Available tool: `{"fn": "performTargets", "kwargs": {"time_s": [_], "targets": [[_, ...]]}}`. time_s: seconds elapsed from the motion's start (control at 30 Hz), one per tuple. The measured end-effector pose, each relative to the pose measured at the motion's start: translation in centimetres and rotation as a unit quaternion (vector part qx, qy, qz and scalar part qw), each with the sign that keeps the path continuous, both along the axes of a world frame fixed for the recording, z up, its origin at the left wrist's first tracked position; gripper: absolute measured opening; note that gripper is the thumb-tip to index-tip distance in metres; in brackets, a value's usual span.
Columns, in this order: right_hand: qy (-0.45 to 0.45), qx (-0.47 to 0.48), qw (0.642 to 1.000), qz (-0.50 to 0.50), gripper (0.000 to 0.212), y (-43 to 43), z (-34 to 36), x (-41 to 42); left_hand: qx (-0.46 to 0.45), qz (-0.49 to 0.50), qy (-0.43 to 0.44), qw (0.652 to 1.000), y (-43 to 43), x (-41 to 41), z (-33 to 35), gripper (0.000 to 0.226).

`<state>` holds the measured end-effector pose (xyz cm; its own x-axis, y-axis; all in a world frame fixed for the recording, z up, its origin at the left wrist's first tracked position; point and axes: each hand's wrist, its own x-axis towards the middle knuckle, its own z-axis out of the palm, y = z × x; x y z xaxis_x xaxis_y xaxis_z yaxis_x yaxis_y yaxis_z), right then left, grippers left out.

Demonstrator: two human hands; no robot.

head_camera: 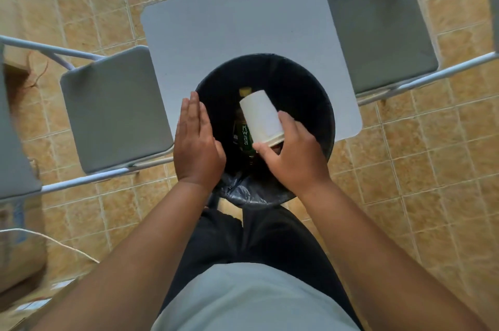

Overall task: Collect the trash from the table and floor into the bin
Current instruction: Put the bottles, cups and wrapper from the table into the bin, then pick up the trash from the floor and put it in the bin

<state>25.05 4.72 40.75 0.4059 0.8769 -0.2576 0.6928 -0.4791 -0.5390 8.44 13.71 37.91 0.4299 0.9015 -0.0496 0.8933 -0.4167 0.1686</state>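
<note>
A round black bin lined with a black bag stands in front of me, against the near edge of the white table. My right hand grips a white paper cup by its rim, upside down and tilted, right over the bin's mouth. Inside the bin lies a green bottle with a yellow cap, partly hidden by the cup. My left hand is flat with its fingers together, resting at the bin's left rim and holding nothing.
Grey folding chairs stand left and right of the table on a tan tiled floor. A white cable runs across the floor at lower left beside cardboard boxes. My dark trousers fill the bottom of the view.
</note>
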Motion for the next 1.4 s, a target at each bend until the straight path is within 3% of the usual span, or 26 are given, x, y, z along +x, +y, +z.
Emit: {"fn": "performTargets", "kwargs": {"time_s": [0.1,0.23,0.3,0.5,0.67,0.9,1.1,1.4], "targets": [[-0.036,0.023,0.999,-0.007,0.078,-0.4,-0.4,-0.7,-0.01,0.0,-0.029,1.0,0.0,-0.2,0.0,0.068],[-0.152,0.145,0.97,-0.119,0.048,-0.3,0.2,0.7,-0.036,-0.013,-0.102,0.994,0.5,-1.1,0.3,0.069],[-0.205,0.14,0.951,-0.182,0.042,-0.6,-0.4,1.9,-0.042,-0.024,-0.131,0.99,1.0,-2.0,0.4,0.07],[-0.042,0.056,0.954,-0.291,0.067,-2.6,-2.5,1.5,-0.13,-0.037,-0.201,0.97,1.9,-3.0,0.3,0.075],[-0.085,0.094,0.931,-0.343,0.071,-6.5,-1.9,-2.1,-0.106,-0.089,-0.244,0.96,0.4,-3.3,0.7,0.074],[-0.102,0.137,0.875,-0.453,0.064,-20.5,-3.2,-8.1,-0.098,-0.237,-0.233,0.938,-8.8,-3.8,1.2,0.076],[-0.096,0.075,0.837,-0.533,0.062,-32.0,-8.0,-12.7,-0.161,-0.313,-0.202,0.914,-18.1,-5.3,-4.6,0.082],[-0.024,-0.022,0.787,-0.616,0.063,-38.9,-25.4,-19.1,-0.262,-0.379,-0.11,0.881,-23.6,-7.2,-21.9,0.083]]}}
